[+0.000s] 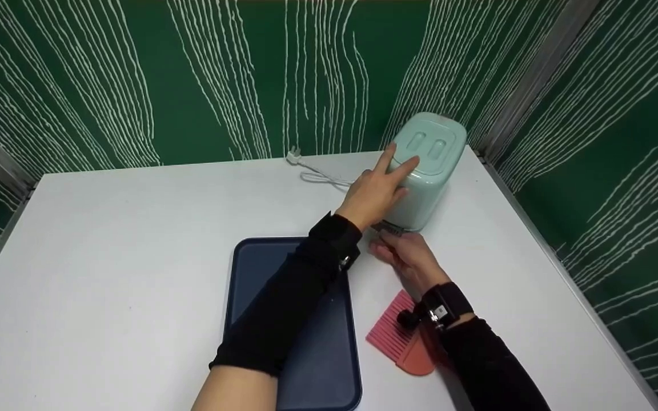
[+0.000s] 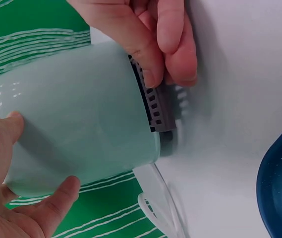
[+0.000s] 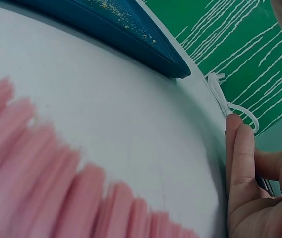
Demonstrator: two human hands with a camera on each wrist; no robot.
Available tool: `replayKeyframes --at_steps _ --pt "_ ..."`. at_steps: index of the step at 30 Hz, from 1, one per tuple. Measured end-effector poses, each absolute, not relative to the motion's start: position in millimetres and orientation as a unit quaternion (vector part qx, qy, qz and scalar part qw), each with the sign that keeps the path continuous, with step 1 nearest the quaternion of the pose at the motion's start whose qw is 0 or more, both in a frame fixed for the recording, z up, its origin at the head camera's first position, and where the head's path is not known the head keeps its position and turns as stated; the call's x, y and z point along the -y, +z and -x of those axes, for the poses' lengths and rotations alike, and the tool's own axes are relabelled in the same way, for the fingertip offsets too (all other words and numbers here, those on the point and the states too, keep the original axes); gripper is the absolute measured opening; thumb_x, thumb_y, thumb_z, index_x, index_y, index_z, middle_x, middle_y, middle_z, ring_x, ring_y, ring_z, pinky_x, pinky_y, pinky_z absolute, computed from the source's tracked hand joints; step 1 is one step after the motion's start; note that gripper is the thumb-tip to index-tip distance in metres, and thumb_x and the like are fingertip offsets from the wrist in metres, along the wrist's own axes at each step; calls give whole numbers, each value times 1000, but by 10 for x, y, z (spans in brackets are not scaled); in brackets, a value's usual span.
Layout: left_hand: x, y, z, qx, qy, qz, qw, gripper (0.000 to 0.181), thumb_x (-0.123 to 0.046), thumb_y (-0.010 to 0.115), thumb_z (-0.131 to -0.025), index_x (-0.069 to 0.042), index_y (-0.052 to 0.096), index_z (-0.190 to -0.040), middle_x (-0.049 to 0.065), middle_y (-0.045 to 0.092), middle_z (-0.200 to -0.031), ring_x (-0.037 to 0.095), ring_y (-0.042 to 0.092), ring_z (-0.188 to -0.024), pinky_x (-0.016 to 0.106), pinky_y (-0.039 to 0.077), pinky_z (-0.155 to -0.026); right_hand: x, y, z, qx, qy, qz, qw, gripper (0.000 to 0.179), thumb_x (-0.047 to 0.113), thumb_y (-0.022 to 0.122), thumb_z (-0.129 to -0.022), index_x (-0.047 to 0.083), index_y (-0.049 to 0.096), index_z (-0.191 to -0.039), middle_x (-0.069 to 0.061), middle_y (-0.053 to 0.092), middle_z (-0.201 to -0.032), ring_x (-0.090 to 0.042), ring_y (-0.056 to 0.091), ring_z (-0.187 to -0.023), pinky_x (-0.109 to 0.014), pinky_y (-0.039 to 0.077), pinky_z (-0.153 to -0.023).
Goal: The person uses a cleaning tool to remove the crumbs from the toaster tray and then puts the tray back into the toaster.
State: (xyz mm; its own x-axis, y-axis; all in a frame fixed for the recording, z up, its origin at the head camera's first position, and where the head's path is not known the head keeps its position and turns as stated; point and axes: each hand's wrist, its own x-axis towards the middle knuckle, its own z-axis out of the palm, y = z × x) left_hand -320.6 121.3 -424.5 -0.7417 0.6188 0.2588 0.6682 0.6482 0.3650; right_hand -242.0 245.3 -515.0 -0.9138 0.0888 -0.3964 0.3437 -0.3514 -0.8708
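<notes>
A mint-green toaster [image 1: 429, 177] stands at the back right of the table, two slot-shaped recesses in its upper face. My left hand [image 1: 372, 194] rests on it with the fingers spread, the fingertips touching its surface. A dark slotted crumb tray [image 2: 158, 111] sticks out a little at the toaster's base. My right hand [image 1: 412, 257] pinches the crumb tray between thumb and fingers, low over the table. In the right wrist view the same hand shows from the side, hiding most of the crumb tray.
A dark blue tray [image 1: 320, 371] lies under my left forearm, with specks on it in the wrist views. A brush with pink bristles [image 1: 387, 337] and an orange handle [image 1: 417, 359] lies below my right wrist. Behind are the white cord and plug [image 1: 293, 155] and green walls.
</notes>
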Motion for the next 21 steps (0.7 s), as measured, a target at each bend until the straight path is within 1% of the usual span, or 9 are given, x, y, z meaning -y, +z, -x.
replayKeyframes --at_steps 4,7,11,18,21 --pt "-1209 -4246 3204 905 -225 356 58 58 -36 55 -113 -35 36 -168 14 19 -180 37 73 -118 45 59 -102 -2441 -5156 2452 -570 -797 -192 64 13 5 56 -110 -4 62 -103 0 62 -64 -7 56 -55 -20 48 -57" --pt "-1212 -4246 3206 905 -223 358 66 57 -35 56 -113 -34 37 -167 15 20 -180 37 73 -115 46 59 -100 -2435 -5146 2470 -577 -790 -199 58 14 6 57 -110 -2 63 -100 2 61 -63 -6 56 -54 -19 47 -55" --pt "-1216 -4251 3209 903 -220 361 79 56 -34 56 -113 -32 39 -167 17 22 -179 37 75 -109 47 60 -97 -2419 -5137 2468 -575 -790 -207 57 14 8 59 -109 0 64 -100 2 62 -66 -7 56 -57 -19 47 -57" --pt "-1216 -4274 3216 902 -220 363 83 56 -34 56 -113 -31 39 -167 18 22 -178 36 75 -105 46 61 -95 -2395 -5125 2435 -554 -808 -191 64 17 8 56 -110 1 59 -95 0 56 -65 -13 49 -58 -26 41 -61" --pt "-1218 -4279 3213 900 -224 364 83 56 -34 57 -113 -31 40 -166 18 22 -178 36 75 -106 46 61 -95 -2388 -5117 2426 -550 -810 -194 62 14 9 56 -110 -1 58 -99 -1 56 -66 -13 49 -58 -26 41 -61"
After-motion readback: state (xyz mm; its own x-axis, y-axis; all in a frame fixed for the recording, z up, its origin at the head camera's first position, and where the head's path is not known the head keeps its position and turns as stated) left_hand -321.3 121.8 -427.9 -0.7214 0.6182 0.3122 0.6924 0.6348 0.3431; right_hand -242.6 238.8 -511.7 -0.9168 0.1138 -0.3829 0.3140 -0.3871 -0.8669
